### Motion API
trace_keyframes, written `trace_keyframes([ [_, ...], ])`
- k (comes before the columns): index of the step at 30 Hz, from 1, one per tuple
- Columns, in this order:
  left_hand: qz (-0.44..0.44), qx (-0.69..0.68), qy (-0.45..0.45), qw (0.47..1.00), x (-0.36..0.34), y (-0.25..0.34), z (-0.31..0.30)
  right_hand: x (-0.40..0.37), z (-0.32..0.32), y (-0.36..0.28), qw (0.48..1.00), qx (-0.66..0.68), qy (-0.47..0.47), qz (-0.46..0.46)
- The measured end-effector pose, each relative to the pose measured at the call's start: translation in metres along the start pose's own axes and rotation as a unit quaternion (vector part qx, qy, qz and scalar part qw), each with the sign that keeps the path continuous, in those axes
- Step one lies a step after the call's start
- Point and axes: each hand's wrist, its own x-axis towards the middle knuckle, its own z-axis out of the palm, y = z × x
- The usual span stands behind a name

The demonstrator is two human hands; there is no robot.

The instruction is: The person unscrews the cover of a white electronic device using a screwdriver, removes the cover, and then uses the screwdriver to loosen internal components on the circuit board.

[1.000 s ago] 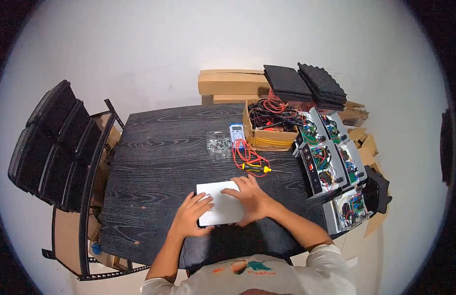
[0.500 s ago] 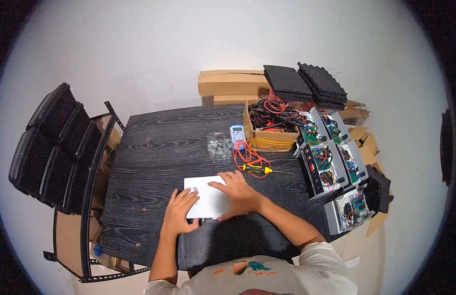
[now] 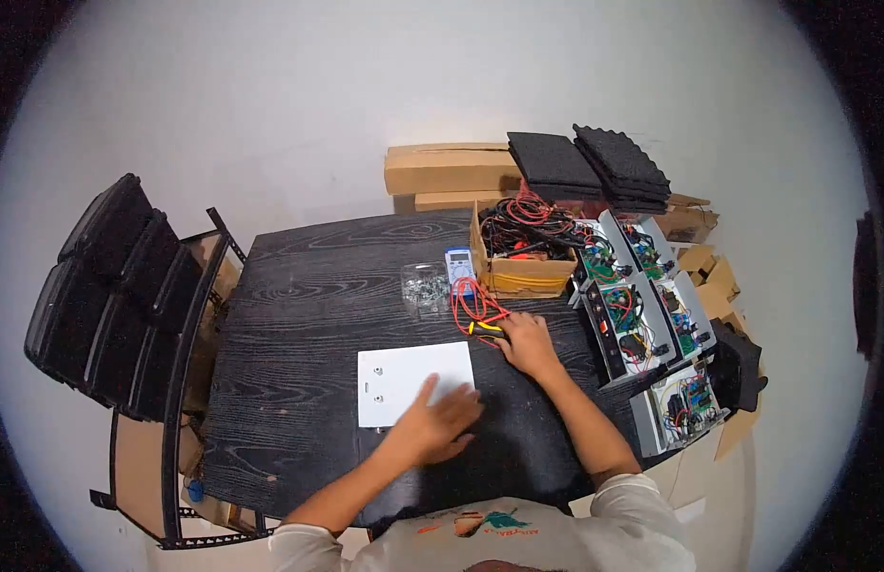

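A white metal panel (image 3: 394, 386) with small holes and fittings near its left side lies on the black wood-grain table (image 3: 280, 372). Over its lower right corner is my left hand (image 3: 437, 422), fingers spread, holding nothing. Farther right, my right hand (image 3: 528, 341) is closed on the yellow and black screwdriver (image 3: 487, 330), whose shaft is hidden under the hand. Looped red test leads (image 3: 472, 303) lie just beyond the screwdriver, by a blue and white multimeter (image 3: 459, 271). A clear tray (image 3: 425, 289) of small metal parts sits left of the multimeter.
A cardboard box (image 3: 526, 276) of cables stands at the back. Several open chassis with circuit boards (image 3: 633, 324) line the right edge. Black foam sheets (image 3: 556, 160) are stacked behind, near long cardboard boxes (image 3: 447, 172). A metal rack (image 3: 175, 400) with black padded pieces (image 3: 108, 305) stands left.
Both hands have left their grip on the white panel. My right hand has moved right and forward onto the screwdriver; my left hand has shifted right to the panel's lower right.
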Motion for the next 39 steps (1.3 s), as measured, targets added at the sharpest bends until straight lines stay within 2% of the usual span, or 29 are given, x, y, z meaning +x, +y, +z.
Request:
trace_keyframes([
  [1, 0.033, -0.01, 0.025, 0.999, 0.007, 0.0, 0.012, 0.001, -0.007, -0.004, 0.999, 0.018, 0.027, -0.009],
  [6, 0.081, 0.07, -0.123, 0.987, 0.029, -0.008, 0.032, -0.01, -0.068, -0.025, 0.986, 0.107, 0.129, -0.006],
  [7, 0.083, 0.086, -0.155, 0.981, 0.03, -0.01, 0.031, -0.013, -0.077, -0.025, 0.971, 0.118, 0.202, -0.04],
  [10, 0.08, 0.066, -0.11, 0.989, 0.023, -0.014, 0.035, -0.037, -0.102, -0.031, 0.933, 0.274, 0.229, 0.038],
  [11, 0.068, 0.051, -0.122, 0.989, 0.02, -0.017, 0.035, -0.044, -0.099, -0.024, 0.916, 0.309, 0.252, 0.037],
  [12, 0.057, 0.037, -0.135, 0.988, 0.018, -0.022, 0.032, -0.05, -0.092, -0.022, 0.872, 0.419, 0.244, 0.066],
  [14, 0.033, 0.011, -0.138, 0.99, 0.014, -0.033, 0.022, -0.068, -0.087, -0.013, 0.749, 0.626, 0.146, 0.157],
  [17, -0.018, -0.024, -0.127, 0.991, 0.007, -0.043, -0.003, -0.086, -0.076, 0.0, 0.661, 0.736, 0.08, 0.123],
  [20, -0.06, -0.034, -0.078, 0.995, -0.003, -0.05, -0.008, -0.094, -0.061, 0.006, 0.616, 0.784, -0.003, 0.077],
  [21, -0.082, -0.032, -0.075, 0.993, -0.004, -0.05, -0.009, -0.096, -0.06, 0.011, 0.552, 0.83, -0.069, 0.043],
  [22, -0.101, -0.033, -0.065, 0.992, -0.003, -0.049, -0.01, -0.096, -0.069, 0.011, 0.527, 0.841, -0.121, 0.03],
  [24, -0.139, -0.032, -0.042, 0.989, 0.001, -0.047, -0.015, -0.106, -0.041, 0.035, 0.56, 0.805, -0.186, 0.057],
  [27, -0.146, -0.007, -0.032, 0.989, 0.006, -0.042, -0.02, -0.108, -0.04, 0.047, 0.644, 0.707, -0.273, 0.099],
  [30, -0.135, -0.002, -0.034, 0.99, 0.005, -0.041, -0.017, -0.104, -0.043, 0.041, 0.65, 0.688, -0.313, 0.079],
  [31, -0.113, -0.001, -0.041, 0.993, 0.004, -0.042, -0.016, -0.102, -0.052, 0.032, 0.689, 0.641, -0.328, 0.087],
  [35, -0.052, 0.007, -0.073, 0.996, -0.002, -0.046, -0.01, -0.098, -0.048, 0.024, 0.717, 0.592, -0.359, 0.077],
  [39, -0.046, -0.009, -0.062, 0.997, 0.0, -0.044, -0.015, -0.096, -0.044, 0.022, 0.722, 0.587, -0.358, 0.077],
])
